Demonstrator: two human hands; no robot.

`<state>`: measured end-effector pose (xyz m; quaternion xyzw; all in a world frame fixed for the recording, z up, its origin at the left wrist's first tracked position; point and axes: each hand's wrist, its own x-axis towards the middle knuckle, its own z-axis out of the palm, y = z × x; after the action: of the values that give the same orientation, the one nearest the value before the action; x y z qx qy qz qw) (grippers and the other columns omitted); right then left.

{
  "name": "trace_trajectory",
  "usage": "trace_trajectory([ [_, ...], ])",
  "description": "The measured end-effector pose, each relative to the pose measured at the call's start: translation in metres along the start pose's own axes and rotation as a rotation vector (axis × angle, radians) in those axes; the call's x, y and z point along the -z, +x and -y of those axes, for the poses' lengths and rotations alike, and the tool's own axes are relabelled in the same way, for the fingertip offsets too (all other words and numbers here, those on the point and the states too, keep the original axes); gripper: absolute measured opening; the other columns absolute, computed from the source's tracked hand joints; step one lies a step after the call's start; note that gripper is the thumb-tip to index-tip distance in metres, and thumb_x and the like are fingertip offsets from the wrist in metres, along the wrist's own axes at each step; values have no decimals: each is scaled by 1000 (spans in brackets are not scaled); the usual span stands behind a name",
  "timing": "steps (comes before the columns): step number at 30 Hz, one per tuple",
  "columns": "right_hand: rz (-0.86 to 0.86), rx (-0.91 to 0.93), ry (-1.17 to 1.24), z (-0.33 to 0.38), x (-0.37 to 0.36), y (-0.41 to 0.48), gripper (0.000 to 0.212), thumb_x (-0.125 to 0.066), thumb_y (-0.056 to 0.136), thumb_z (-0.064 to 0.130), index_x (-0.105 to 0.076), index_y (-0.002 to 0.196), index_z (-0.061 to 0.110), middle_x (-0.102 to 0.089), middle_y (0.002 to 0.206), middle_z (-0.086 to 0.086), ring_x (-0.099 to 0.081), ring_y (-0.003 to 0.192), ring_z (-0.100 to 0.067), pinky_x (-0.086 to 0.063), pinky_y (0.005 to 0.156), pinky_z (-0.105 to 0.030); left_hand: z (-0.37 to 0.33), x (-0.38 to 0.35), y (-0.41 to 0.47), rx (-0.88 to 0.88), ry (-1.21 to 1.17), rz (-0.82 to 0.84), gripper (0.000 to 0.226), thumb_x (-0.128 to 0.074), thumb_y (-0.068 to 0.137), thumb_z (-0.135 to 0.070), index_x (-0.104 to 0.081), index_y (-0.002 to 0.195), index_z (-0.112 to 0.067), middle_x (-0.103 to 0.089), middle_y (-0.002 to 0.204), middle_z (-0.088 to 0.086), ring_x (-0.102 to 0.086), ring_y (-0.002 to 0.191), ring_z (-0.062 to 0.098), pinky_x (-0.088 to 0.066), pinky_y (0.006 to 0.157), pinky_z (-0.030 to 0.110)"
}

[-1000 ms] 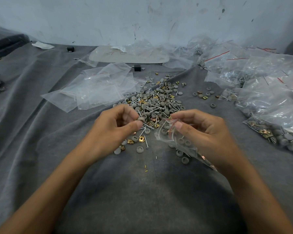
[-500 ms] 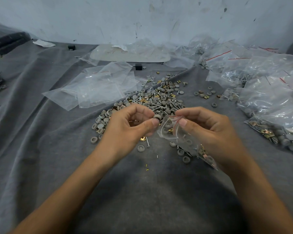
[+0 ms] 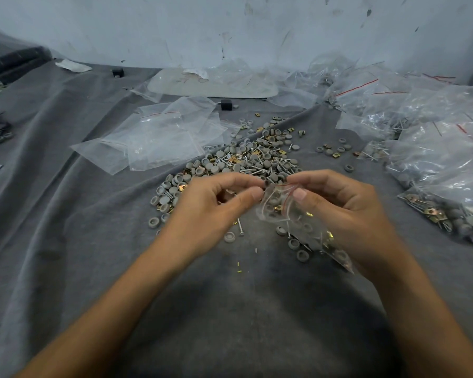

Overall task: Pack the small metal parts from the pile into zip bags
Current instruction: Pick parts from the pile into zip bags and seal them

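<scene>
A pile of small parts (image 3: 246,162), grey round caps, screws and brass clips, lies on the grey cloth in the middle. My right hand (image 3: 347,211) pinches the mouth of a clear zip bag (image 3: 292,214) that holds several parts and hangs down to the right. My left hand (image 3: 213,208) sits just left of the bag mouth, thumb and forefinger pinched together at the opening on a small dark part (image 3: 265,183). Loose caps (image 3: 298,249) and a screw (image 3: 240,227) lie under the hands.
Empty zip bags (image 3: 159,137) lie spread to the left of the pile. Filled bags (image 3: 443,165) are heaped along the right side. A pale tray (image 3: 213,84) sits near the back wall, with a small black block (image 3: 226,104) in front of it.
My left hand has moved right from the pile to the bag mouth with a small part. My right hand has lifted the bag a little.
</scene>
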<state>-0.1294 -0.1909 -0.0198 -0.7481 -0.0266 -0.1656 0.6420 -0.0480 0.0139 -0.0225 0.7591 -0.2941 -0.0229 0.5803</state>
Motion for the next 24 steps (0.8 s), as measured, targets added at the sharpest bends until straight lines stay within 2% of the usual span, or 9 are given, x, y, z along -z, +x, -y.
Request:
trace_trajectory([
  [2, -10, 3, -5, 1, 1, 0, 21, -70, 93, 10, -78, 103, 27, -79, 100, 0, -75, 94, -19, -60, 80, -27, 2, 20, 4, 13, 75, -59, 10, -70, 94, -25, -76, 100, -29, -66, 71, -17, -54, 59, 5, -44, 53, 20],
  [4, -4, -3, -2, 0, 1, 0, 20, -70, 94, 11, -78, 103, 27, -79, 101, 0, -75, 94, -20, -61, 80, -28, 6, 40, 6, 48, 267, -65, 10, -68, 95, -27, -75, 100, -31, -63, 70, -21, -52, 59, -1, -43, 56, 19],
  [6, 2, -9, 0, 0, 0, 0, 20, -71, 94, 12, -78, 104, 28, -79, 101, 1, -75, 94, -19, -60, 79, -27, 10, 52, 5, 105, 522, 18, 8, -66, 95, -32, -73, 98, -33, -66, 77, -22, -56, 65, -3, -47, 62, 27],
  [9, 7, -16, 7, 1, 1, 0, 21, -71, 94, 13, -78, 104, 30, -79, 102, 1, -75, 94, -18, -59, 77, -24, 11, 49, 0, 142, 708, 170, 10, -67, 92, -41, -73, 91, -33, -68, 83, -18, -58, 74, -6, -45, 67, 27],
  [14, 8, -10, -13, 0, 0, 0, 22, -70, 94, 13, -78, 104, 31, -79, 102, 1, -75, 93, -16, -58, 76, -24, 21, 27, -8, 51, 921, 190, 22, -64, 92, -50, -69, 105, -34, -59, 99, -13, -55, 101, 12, -48, 81, 35],
  [17, 5, -1, -21, -1, 1, 1, 21, -71, 94, 14, -78, 105, 30, -79, 102, 1, -75, 93, -16, -58, 78, -23, 25, 25, -6, 56, 909, 167, 15, -63, 94, -44, -69, 102, -34, -60, 99, -12, -55, 102, 13, -48, 81, 35],
  [20, 0, 7, -21, 1, 2, 1, 21, -71, 93, 15, -78, 104, 31, -79, 101, 2, -75, 93, -15, -57, 78, -22, 25, 28, -6, 15, 834, 105, 13, -61, 95, -44, -70, 97, -35, -61, 93, -15, -58, 94, 9, -50, 79, 36],
  [22, 11, -7, -26, 2, 2, 0, 19, -72, 92, 19, -78, 104, 32, -79, 101, 2, -75, 93, -16, -59, 78, -25, 20, 26, -7, -11, 630, 38, 11, -66, 92, -43, -72, 93, -34, -65, 84, -16, -61, 79, 3, -51, 72, 31],
  [24, 35, -26, -42, 1, 0, -1, 18, -72, 90, 24, -77, 105, 32, -78, 102, 3, -75, 94, -19, -62, 79, -33, 13, 19, -8, -3, 367, -10, 7, -72, 89, -39, -73, 93, -34, -68, 80, -17, -62, 67, 7, -51, 63, 27],
])
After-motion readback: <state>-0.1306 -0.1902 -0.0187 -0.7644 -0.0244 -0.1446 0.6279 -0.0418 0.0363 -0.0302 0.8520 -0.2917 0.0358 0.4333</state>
